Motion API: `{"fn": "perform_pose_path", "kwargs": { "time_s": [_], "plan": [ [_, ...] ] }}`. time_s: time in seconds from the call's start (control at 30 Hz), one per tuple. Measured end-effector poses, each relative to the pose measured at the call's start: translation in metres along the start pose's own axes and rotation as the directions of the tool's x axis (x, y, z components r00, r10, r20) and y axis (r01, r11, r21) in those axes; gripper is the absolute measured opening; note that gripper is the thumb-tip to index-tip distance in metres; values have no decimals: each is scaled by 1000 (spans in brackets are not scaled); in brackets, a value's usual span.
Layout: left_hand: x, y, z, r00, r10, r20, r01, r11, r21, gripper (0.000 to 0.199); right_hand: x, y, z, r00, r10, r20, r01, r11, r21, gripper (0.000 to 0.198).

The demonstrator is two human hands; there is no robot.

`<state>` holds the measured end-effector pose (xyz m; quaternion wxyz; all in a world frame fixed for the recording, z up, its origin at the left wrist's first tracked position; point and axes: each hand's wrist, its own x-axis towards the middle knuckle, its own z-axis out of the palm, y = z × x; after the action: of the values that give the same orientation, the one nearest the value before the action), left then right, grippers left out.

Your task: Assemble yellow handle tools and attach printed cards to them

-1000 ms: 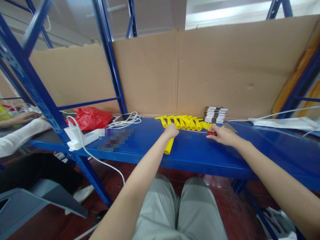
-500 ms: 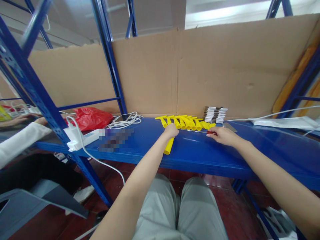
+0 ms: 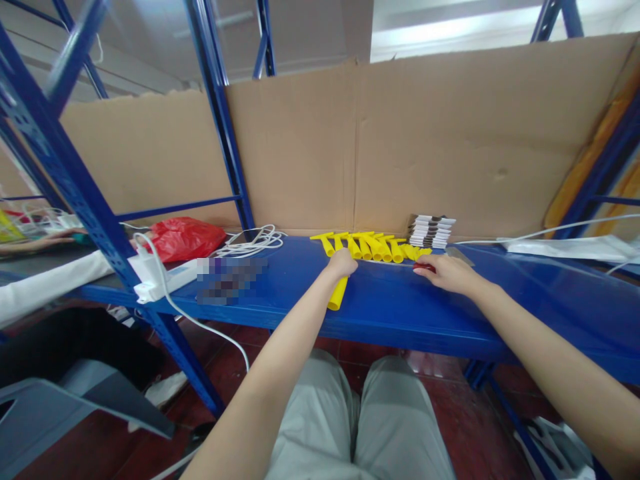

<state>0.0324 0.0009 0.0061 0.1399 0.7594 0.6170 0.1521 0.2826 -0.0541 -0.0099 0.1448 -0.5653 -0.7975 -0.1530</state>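
Observation:
My left hand is closed around a yellow hollow plastic handle, whose round open end points toward me. Its far part is hidden by my fingers. A screwdriver with a red grip is held in my right hand, its thin metal shaft lying leftward toward the left hand. The shaft's tip cannot be made out. Just behind both hands, several similar yellow T-shaped handles lie in a row on the blue shelf table. A stack of white pieces with dark bands stands behind my right hand.
A cardboard panel closes off the back. To the left are a white power strip, coiled white cable, a red plastic bag and a blue upright post. A co-worker's sleeve shows beyond it. Right lies white wrapping.
My hands stay almost in place, still holding the yellow handle and the screwdriver. The co-worker's arm at the left has shifted and stretched further forward.

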Motion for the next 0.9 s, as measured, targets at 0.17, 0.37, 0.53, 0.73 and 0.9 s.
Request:
{"fn": "perform_pose_path", "kwargs": {
  "time_s": [0.17, 0.37, 0.53, 0.73, 0.9],
  "plan": [
    [0, 0, -1, 1000, -13, -1, 13, 1000, 9, 32, 0, -2, 2, 999, 38, 23, -38, 999, 1, 18],
    [0, 1, -1, 1000, -6, -6, 6, 1000, 7, 32, 0, -2, 1, 1000, 12, -1, -12, 1000, -24, 14],
    [1, 0, 0, 1000, -3, -8, 3, 1000, 12, 31, 0, -1, 2, 1000, 27, -3, -27, 996, -89, 26],
    [1, 0, 0, 1000, -1, -1, 1, 1000, 12, 33, 1, 1, 6, 998, 62, 23, -61, 998, -36, 22],
    [-2, 2, -1, 1000, -2, -3, 2, 1000, 4, 34, 0, -1, 2, 997, 75, 25, -75, 997, -26, 12]
  ]
}}
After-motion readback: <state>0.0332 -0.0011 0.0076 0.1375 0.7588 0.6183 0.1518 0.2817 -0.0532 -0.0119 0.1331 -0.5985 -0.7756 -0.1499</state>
